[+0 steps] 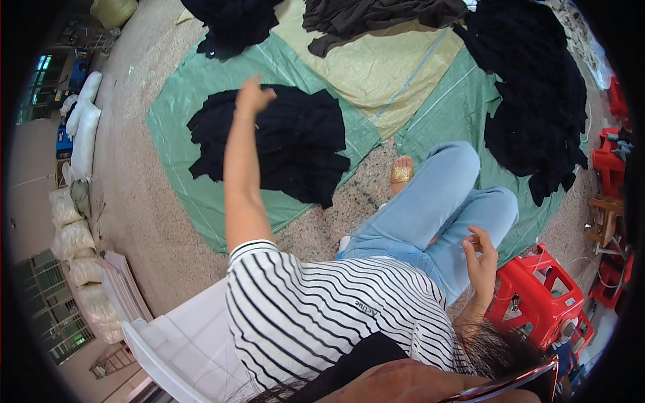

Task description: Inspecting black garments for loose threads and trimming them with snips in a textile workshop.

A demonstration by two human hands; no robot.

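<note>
My left arm stretches out over a stack of dark navy cloth pieces (295,144) spread on a green woven sheet. Above the far side of this stack is my left hand (252,99), thumb held away from the fingers and nothing visible in it; whether it touches the cloth I cannot tell. My right hand (481,260) is raised beside my right knee, near a red plastic stool. Its fingers are loosely bent and apart, with nothing in them.
Further dark cloth heaps (537,87) lie at the right and far side, on green and yellow sheets (376,74). A red stool (537,295) stands close on my right. A white plastic surface (195,336) is at my left. Stuffed sacks (84,242) line the left wall.
</note>
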